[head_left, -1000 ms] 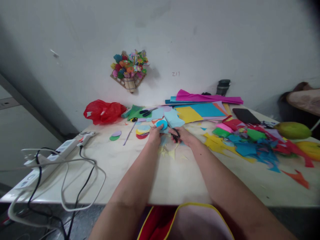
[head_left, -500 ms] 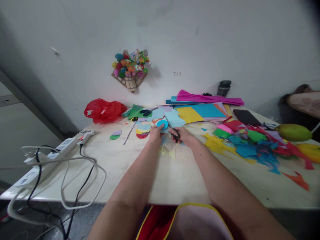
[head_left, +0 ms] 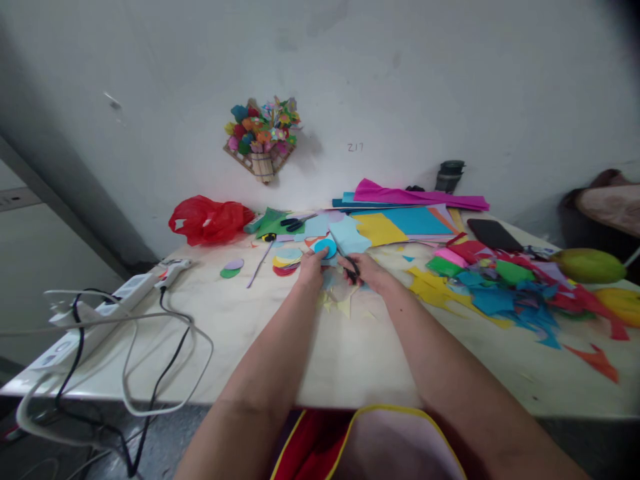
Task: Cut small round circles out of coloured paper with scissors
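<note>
My left hand [head_left: 313, 265] pinches a blue paper circle [head_left: 325, 248], the thumb lying over its lower edge; light blue paper shows around it. In my right hand [head_left: 363, 269] is a pair of scissors [head_left: 352, 268] with dark handles, fingers wrapped through the grips. The blades point up and left toward the paper, close to the circle's right side. Just left of my left hand lies a fanned stack of cut paper circles [head_left: 285, 269] in blue, yellow and red. Pale yellow scraps [head_left: 344, 307] are scattered below the hands.
A purple and a green circle [head_left: 231, 273] lie farther left. Behind are a second pair of scissors [head_left: 295, 223], coloured sheets [head_left: 383, 230] and a red plastic bag [head_left: 210, 221]. Paper scraps [head_left: 495, 300] and a phone-like black object [head_left: 494, 235] are right. Power strips [head_left: 107, 313] with cables line the left edge.
Almost nothing differs. Both hands keep their places on the paper and the scissors, and the view has shifted very slightly.
</note>
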Tool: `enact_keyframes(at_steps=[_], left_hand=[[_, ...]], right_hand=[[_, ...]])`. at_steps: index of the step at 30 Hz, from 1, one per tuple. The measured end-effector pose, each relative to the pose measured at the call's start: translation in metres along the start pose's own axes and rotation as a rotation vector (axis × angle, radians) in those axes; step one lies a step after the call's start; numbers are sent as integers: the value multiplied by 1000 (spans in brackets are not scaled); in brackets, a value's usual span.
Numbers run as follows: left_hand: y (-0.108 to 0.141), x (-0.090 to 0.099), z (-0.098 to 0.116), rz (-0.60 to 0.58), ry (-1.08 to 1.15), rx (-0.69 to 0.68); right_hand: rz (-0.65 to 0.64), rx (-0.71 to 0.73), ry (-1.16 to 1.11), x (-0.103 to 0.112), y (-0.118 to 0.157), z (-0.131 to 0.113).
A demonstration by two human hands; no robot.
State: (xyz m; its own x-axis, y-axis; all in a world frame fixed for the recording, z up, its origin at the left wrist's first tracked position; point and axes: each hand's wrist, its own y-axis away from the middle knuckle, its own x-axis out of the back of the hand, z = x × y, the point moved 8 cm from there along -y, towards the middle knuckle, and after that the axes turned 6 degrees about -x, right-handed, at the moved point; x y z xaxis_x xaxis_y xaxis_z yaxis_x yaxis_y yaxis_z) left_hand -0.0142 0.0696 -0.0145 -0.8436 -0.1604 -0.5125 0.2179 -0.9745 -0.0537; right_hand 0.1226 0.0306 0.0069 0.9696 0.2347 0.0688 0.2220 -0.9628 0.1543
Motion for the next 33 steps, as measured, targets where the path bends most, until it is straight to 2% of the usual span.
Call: enact_keyframes(at_steps=[13,29,33], left_hand=[[4,-4,3,-14,17,0],[3,-3,0,-9,30,21],[5,-3,3,32,50,17]], right_hand=[[2,-11,8,1,2,0],[77,-4,114,1,0,-2],[91,-10,143,2,-5,2]])
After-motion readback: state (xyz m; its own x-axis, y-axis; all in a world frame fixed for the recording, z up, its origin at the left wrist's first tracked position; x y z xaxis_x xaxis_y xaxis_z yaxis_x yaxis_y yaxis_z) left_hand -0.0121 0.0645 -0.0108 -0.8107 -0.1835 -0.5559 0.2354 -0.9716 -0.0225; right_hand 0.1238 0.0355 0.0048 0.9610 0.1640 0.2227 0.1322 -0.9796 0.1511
